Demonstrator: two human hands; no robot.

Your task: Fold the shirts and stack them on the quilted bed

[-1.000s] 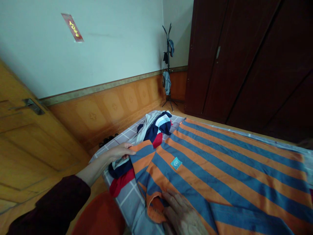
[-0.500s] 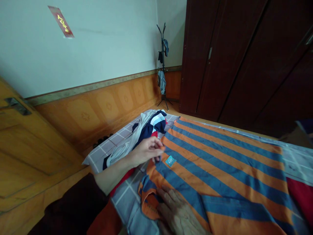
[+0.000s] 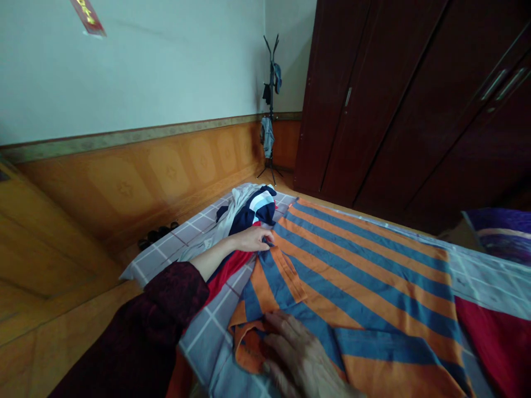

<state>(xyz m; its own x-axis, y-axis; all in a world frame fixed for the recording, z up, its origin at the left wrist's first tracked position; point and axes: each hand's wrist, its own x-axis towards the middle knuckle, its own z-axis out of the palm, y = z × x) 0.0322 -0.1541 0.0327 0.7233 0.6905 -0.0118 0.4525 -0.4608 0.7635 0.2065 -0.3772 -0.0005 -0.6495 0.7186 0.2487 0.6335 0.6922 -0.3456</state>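
Observation:
An orange and blue striped garment (image 3: 365, 276) lies spread over the bed. My left hand (image 3: 252, 239) is closed, pinching the garment's folded-in left edge near the bed's far left side. My right hand (image 3: 305, 359) lies flat with fingers apart, pressing the garment's near corner by the collar. The left edge of the garment is folded over onto itself.
A heap of navy, white and red clothes (image 3: 244, 213) lies beyond my left hand on the grey checked sheet (image 3: 207, 331). A dark wardrobe (image 3: 406, 105) stands at the right, a coat stand (image 3: 269, 105) in the corner. Shoes (image 3: 155, 236) sit by the wall.
My left hand carried the garment's left edge inward and laid it down over the patch, so the patch is now covered. My right hand stayed pressed on the near corner. The view swung right.

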